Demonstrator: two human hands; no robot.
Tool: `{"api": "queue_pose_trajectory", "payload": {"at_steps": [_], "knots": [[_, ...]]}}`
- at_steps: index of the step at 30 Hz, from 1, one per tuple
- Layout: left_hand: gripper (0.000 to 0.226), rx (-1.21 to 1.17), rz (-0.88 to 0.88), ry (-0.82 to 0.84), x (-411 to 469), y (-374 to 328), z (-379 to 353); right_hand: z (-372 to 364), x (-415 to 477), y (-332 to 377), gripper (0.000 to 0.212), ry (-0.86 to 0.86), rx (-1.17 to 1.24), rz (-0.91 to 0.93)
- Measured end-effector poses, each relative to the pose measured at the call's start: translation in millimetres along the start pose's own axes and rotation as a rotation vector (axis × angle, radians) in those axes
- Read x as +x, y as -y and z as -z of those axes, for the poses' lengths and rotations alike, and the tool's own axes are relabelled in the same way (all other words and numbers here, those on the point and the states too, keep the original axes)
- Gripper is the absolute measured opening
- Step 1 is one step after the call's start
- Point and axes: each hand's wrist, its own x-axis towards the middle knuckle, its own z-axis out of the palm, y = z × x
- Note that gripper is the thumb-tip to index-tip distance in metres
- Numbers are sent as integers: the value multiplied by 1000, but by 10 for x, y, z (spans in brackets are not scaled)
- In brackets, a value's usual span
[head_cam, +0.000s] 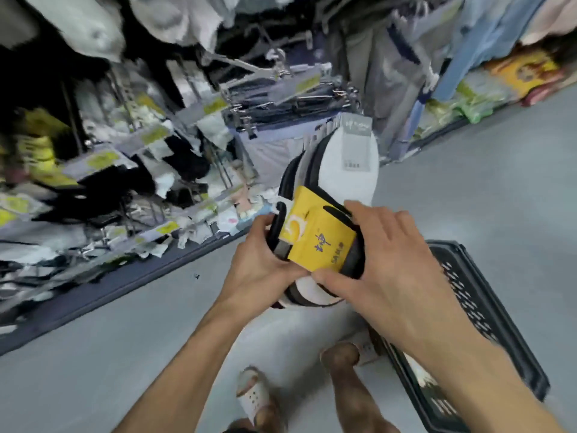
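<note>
Both hands clasp a bundle of socks (352,170) at chest height over a shop aisle. The left hand (265,264) curls round the bundle's near-left edge. The right hand (393,260) lies over its right side, thumb pinching the lower edge of the yellow band (321,242). It looks like a two-handed hold meant to keep the stacked pairs square while the label is read or straightened. Just right of the bundle and below it, a black basket (487,310) stands on the grey floor (125,323), probably to take the pack. Left of the bundle, sock racks (140,157) crowd the aisle. Beyond it hang clothes (374,73). Beneath it are the person's sandals (253,398). Nothing blocks the drop to the basket except the right forearm crossing its rim.
</note>
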Motion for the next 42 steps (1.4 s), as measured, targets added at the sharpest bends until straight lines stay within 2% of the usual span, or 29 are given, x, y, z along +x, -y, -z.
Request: {"api": "queue_pose_trajectory", "payload": {"at_steps": [3,8,12,14,17,19,23,29,34,36,39,42], "knots": [[68,-75,-12,-83,-360,94,675,35,55,724,83,-45,-60,100],[83,-146,-35,-222,-1176,486,1764,-14,-73,2016,78,33,-48,292],[95,-294,15,-251,-1871,891,2506,-109,-321,3002,78,83,-49,416],[92,-329,19,-260,-2164,1058,2829,-137,-425,3433,74,165,-37,444],[73,-346,41,-284,-2526,1267,3207,-131,-503,3945,49,365,50,418],[69,-370,44,-280,-2712,1371,3382,-106,-523,4185,38,494,153,417],[80,-451,52,-305,-2926,1518,3576,-93,-577,4538,23,660,311,458],[82,-455,73,-349,-2970,1575,3751,-172,-486,4738,26,750,446,462],[85,-369,95,-399,-2782,1515,3823,-366,-290,4826,23,609,322,614],[81,-336,96,-410,-2672,1495,3843,-450,-189,4826,22,611,294,656],[64,-313,89,-412,-2468,1502,3841,-594,-55,4781,19,642,252,643],[64,-339,128,-424,-2273,1557,3756,-726,117,4663,13,680,354,551]]}}
